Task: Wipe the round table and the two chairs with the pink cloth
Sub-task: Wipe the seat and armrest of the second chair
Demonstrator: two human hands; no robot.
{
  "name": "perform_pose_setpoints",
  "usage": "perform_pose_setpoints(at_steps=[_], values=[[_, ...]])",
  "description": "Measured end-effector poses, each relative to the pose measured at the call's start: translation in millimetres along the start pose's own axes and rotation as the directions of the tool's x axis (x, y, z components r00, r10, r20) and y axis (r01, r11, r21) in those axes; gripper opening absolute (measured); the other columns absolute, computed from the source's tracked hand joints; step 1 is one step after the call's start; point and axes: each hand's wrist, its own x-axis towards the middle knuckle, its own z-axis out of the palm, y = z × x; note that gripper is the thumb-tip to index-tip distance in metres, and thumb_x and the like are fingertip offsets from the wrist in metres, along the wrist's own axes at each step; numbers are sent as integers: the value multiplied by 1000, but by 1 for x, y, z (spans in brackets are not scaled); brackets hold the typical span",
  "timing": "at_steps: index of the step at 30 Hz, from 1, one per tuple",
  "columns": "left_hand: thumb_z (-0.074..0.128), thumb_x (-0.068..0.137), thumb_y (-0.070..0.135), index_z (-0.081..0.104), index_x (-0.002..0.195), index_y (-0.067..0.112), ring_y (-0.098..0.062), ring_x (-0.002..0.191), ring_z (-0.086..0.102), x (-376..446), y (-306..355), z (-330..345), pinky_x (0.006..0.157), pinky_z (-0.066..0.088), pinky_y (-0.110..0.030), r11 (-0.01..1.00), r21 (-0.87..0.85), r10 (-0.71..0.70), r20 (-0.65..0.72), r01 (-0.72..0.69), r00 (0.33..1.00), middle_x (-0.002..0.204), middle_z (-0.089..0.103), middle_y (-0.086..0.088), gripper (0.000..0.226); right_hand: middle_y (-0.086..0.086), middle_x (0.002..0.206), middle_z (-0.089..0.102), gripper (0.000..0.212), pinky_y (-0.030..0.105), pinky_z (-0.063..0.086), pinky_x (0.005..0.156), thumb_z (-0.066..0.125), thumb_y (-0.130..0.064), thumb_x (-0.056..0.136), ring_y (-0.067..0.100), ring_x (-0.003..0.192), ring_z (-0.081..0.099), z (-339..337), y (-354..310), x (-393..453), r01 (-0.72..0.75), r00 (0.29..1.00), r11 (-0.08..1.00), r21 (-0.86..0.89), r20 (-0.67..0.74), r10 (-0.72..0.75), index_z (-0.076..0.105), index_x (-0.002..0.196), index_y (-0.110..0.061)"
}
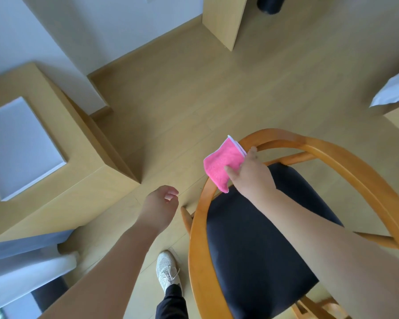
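Observation:
A wooden chair (346, 162) with a curved orange-brown back rail and a dark padded seat (251, 249) stands at the lower right. My right hand (251, 173) grips the folded pink cloth (221, 164) and holds it against the top of the curved rail at its left bend. My left hand (159, 203) hangs free over the floor to the left of the chair, fingers loosely curled and holding nothing. The round table is not in view.
A light wooden cabinet (62, 176) with a white inset panel fills the left side. A wooden panel (224, 21) stands at the top, a white pillow corner (394, 90) at the right edge. My white shoe (167, 270) is on the wooden floor.

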Motion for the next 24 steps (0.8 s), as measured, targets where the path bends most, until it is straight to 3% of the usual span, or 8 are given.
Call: perform_pose_setpoints(at_steps=[2,4,7,8,10,13,18,24], values=[[51,90,13,61,95,27,-7,83,55,5,12,1,62,36,-10,1000,12,26,-13,-26,1000,99,63,5,18,7,108,56,69,23,38,54,55,-45,92,18,76,58,-12,7,1,160,984,985,-61,-64,-164,29,142,-4],[50,91,14,61,97,27,-6,83,54,8,21,3,62,34,-8,998,44,46,-25,-45,999,99,62,7,19,6,105,57,48,23,37,56,58,-32,93,17,75,55,-24,8,2,416,901,905,-84,-93,-423,45,132,-7],[49,91,14,60,97,28,-2,80,52,11,30,6,60,33,-6,996,61,64,-35,-62,997,99,61,8,19,10,107,62,30,34,49,73,64,-23,88,28,94,61,-30,7,12,800,572,567,-198,-34,-819,62,113,-6],[49,91,14,60,96,28,0,78,51,11,32,8,60,33,-6,996,64,71,-36,-68,997,98,61,8,19,10,116,60,34,39,48,89,63,-28,89,29,107,58,-29,6,17,854,487,465,-233,43,-873,62,116,-7],[49,91,14,60,96,29,3,78,51,12,33,10,60,34,-6,994,79,79,-33,-77,996,96,61,9,19,9,138,48,55,41,28,112,57,-46,90,28,131,41,-24,3,28,906,399,337,-256,251,-882,51,131,-11],[48,92,15,59,99,29,2,78,51,15,35,13,61,34,-7,989,118,90,-24,-87,996,96,61,10,19,8,153,30,78,41,10,119,54,-59,86,26,144,22,-15,-3,44,928,356,244,-281,478,-803,31,145,-13],[46,93,15,59,102,29,-1,81,52,24,44,20,59,34,-7,976,183,125,-26,-118,992,97,60,11,21,0,133,53,67,34,34,102,58,-56,85,20,120,47,-12,-4,66,935,300,151,-321,487,-820,41,138,-19],[47,93,13,62,107,24,-7,85,54,34,61,29,62,35,-6,953,226,211,-30,-199,977,99,61,10,23,2,126,55,63,34,38,95,59,-54,87,21,112,50,-17,9,84,937,273,126,-326,455,-848,42,136,-18]])
